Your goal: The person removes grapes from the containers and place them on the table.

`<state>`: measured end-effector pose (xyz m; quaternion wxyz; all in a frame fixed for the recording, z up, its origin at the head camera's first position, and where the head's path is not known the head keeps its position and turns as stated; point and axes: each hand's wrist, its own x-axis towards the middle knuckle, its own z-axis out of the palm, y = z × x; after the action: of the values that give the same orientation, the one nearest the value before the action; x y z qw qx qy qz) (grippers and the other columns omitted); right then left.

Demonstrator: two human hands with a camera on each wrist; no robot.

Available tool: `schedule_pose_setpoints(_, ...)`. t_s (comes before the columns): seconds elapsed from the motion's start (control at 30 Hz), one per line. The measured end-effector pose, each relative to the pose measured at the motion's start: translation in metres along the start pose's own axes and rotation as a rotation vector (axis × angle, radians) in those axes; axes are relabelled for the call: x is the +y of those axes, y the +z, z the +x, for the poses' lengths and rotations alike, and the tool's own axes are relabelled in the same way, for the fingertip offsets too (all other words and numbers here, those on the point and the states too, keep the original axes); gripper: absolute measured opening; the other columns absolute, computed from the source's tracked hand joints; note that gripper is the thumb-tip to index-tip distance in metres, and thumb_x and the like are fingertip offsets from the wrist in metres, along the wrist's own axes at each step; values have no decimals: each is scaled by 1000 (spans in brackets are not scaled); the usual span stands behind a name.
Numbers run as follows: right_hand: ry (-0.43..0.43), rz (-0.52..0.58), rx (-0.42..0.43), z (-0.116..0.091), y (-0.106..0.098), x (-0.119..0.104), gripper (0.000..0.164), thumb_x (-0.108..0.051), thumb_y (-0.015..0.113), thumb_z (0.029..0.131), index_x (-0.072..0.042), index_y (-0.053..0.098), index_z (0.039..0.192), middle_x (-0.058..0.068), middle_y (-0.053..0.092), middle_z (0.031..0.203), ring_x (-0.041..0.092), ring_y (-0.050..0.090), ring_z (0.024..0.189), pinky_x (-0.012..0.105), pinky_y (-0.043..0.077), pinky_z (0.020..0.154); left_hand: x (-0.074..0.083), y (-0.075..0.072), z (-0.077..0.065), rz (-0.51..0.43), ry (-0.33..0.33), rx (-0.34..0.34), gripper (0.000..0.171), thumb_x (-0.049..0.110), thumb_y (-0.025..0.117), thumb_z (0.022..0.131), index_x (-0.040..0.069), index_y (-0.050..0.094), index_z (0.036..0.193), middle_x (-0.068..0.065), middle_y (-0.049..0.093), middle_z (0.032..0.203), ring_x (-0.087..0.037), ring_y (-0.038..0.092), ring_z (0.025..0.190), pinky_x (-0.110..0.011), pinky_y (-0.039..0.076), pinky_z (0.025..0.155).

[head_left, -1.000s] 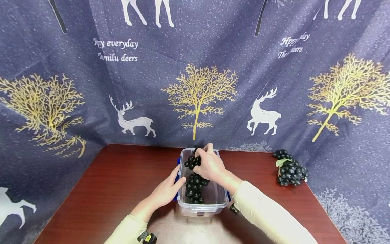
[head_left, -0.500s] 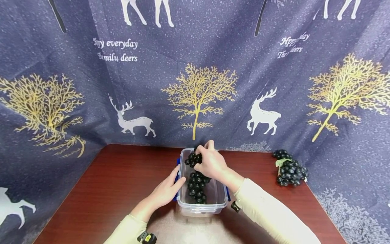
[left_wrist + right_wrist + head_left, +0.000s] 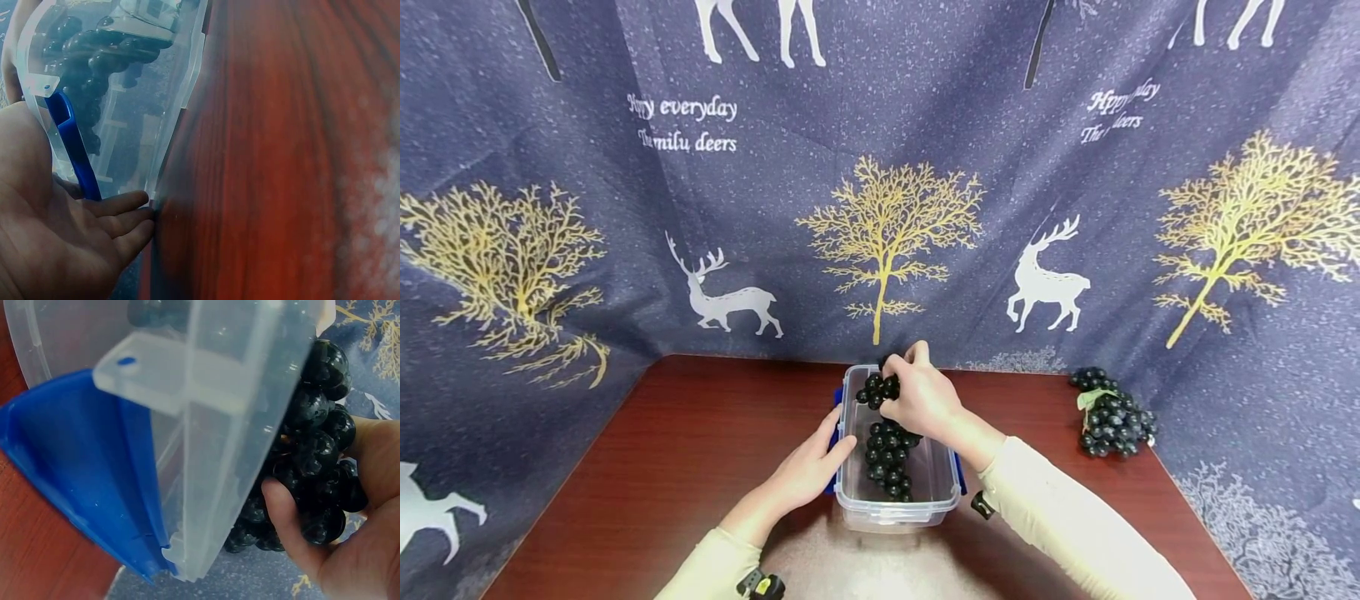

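Observation:
In the head view, a clear plastic box with blue side latches stands at the table's middle, lidless. My right hand grips a bunch of black grapes at the box's far end. Some grapes poke out left of the fingers, and the rest trail toward the near end. Up close in the right wrist view, the thumb presses against the grapes. My left hand rests along the box's left side, thumb by the rim. Its straight fingers lie beside a blue latch in the left wrist view.
Another bunch of dark grapes with a green leaf lies at the table's right edge. Behind the reddish-brown table hangs a blue cloth printed with deer and trees. Each wrist wears a small black device.
My right hand has shifted slightly up and to the right with the grapes. The trailing grapes have swung rightward inside the box. My left hand and the box stay put.

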<state>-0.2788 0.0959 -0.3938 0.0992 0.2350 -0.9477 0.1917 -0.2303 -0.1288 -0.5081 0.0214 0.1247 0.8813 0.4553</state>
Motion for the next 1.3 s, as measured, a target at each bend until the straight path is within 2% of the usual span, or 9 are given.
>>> schedule_pose_setpoints(0.4,-13,1,8,1,-9,0,33,-18,79,81,-19,61,109,9,34,109,12,40,49,28,35,45,1,1,-1,-28,-11,-16,70,56,48,105,33,19,164,-7,45,157,-27,54,133,-56,41,109)
schedule_pose_setpoints(0.63,-15,-16,26,3,-15,1,36,-19,81,79,-19,61,109,9,33,109,14,44,53,29,38,47,2,1,-1,-13,-14,-13,74,65,46,102,35,20,164,-6,46,157,-26,54,133,-56,42,109)
schedule_pose_setpoints(0.97,-11,-35,35,6,-28,1,34,-18,80,77,-20,62,105,8,33,108,17,45,55,32,38,47,1,2,1,5,-10,-3,73,63,46,102,34,20,164,-5,43,159,-27,49,138,-57,40,110)
schedule_pose_setpoints(1.3,0,-27,38,9,-40,0,34,-19,80,78,-22,61,106,8,33,110,19,47,56,33,39,47,2,-2,-1,-12,-34,-5,78,72,45,98,38,20,163,-3,48,155,-24,54,132,-55,42,109)
